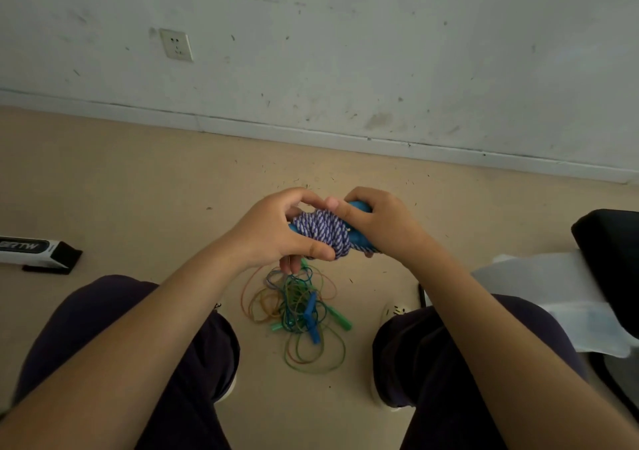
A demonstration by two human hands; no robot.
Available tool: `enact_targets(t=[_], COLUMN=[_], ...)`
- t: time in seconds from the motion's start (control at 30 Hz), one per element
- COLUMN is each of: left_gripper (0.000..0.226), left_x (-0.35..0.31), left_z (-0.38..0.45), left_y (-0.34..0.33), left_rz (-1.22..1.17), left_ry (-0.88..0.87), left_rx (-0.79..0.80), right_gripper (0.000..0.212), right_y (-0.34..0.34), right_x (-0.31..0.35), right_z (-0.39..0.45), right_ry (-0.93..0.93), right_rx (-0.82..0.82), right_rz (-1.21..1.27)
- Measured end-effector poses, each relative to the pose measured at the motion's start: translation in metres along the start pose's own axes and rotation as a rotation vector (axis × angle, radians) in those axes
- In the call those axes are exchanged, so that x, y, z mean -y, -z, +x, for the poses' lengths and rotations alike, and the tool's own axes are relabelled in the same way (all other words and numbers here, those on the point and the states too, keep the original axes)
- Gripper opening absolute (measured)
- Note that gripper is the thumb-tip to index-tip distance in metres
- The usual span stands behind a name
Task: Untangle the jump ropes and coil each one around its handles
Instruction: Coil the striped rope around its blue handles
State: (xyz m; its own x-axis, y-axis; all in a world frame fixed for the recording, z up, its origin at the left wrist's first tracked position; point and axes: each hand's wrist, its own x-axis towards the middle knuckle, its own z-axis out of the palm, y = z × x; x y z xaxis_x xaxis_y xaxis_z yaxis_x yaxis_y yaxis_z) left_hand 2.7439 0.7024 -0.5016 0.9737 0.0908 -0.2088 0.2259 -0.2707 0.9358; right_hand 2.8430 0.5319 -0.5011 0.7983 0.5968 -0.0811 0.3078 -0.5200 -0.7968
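Observation:
A purple-and-white braided jump rope point(325, 230) is wound in a thick coil around its blue handles point(359, 206), held above the floor between my knees. My left hand point(276, 233) grips the coil's left side, thumb under it. My right hand point(377, 223) grips the right side over the handles, thumb pressed on the coil. Below on the floor lies a tangle of thin ropes point(301, 311) in orange, green and blue, with blue handles point(311, 318) and green handles point(340, 318) in the heap.
I sit facing a scuffed white wall with a socket point(176, 44). A black-and-white box point(34, 250) lies on the tan floor at left. A black seat point(608, 242) with white plastic point(553, 297) stands at right. My shoe point(394, 311) is beside the tangle.

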Motion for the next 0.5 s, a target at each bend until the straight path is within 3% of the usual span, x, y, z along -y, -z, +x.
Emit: enact_targets(t=[0.23, 0.37, 0.5], left_gripper=[0.069, 0.055, 0.056], left_x=[0.001, -0.005, -0.002], left_z=[0.0, -0.003, -0.002], left_y=[0.006, 0.002, 0.002], left_rz=[-0.058, 0.139, 0.33], left_ry=[0.014, 0.055, 0.108], left_rx=[0.078, 0.093, 0.096], right_gripper=[0.063, 0.065, 0.061], right_y=[0.002, -0.007, -0.016], right_x=[0.007, 0.007, 0.004], right_z=[-0.003, -0.006, -0.004], right_ry=[0.086, 0.11, 0.064], right_rx=[-0.136, -0.152, -0.082], right_rz=[-0.014, -0.023, -0.137])
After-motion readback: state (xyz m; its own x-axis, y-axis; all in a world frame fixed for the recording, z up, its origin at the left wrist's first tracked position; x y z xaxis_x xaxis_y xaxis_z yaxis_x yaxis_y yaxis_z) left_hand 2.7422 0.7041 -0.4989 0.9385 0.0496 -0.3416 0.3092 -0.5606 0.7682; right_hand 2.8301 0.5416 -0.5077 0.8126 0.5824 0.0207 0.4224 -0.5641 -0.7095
